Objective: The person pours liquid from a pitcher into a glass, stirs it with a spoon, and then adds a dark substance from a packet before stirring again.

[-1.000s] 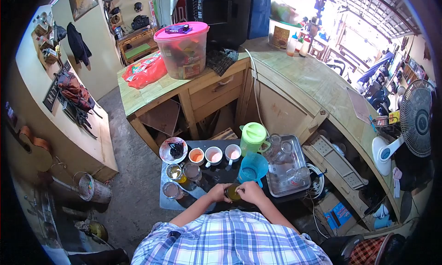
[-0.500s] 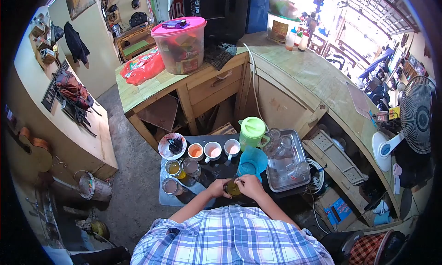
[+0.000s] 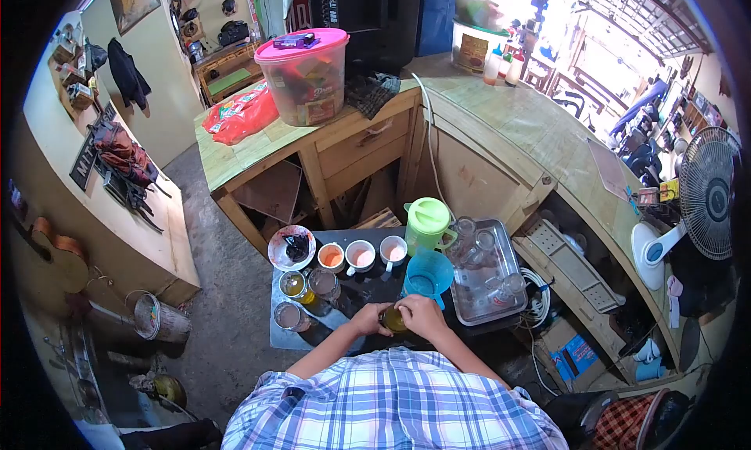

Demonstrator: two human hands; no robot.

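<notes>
Near the front edge of the dark tabletop (image 3: 361, 295), my left hand (image 3: 371, 319) is wrapped round the side of a glass with yellowish-green contents (image 3: 393, 319). My right hand (image 3: 420, 315) is closed at the glass's rim; what its fingers hold is too small to make out. Just behind my right hand is a blue pitcher (image 3: 428, 274). A green lidded pitcher (image 3: 428, 222) stands behind that one. Left of them are a white cup (image 3: 393, 250), another white cup (image 3: 360, 256) and an orange-filled cup (image 3: 331, 257). Several glasses (image 3: 295, 286) stand to the left of my hands.
A metal tray (image 3: 486, 282) with several clear glasses lies to the right. At the back left is a bowl (image 3: 292, 248) with a black item in it. The wooden counter (image 3: 501, 114) curves beyond, bearing a pink-lidded tub (image 3: 303, 82) and a white fan (image 3: 653, 254).
My right hand has shifted slightly at the glass's rim. My left hand stays round the glass. The whole view has moved very slightly.
</notes>
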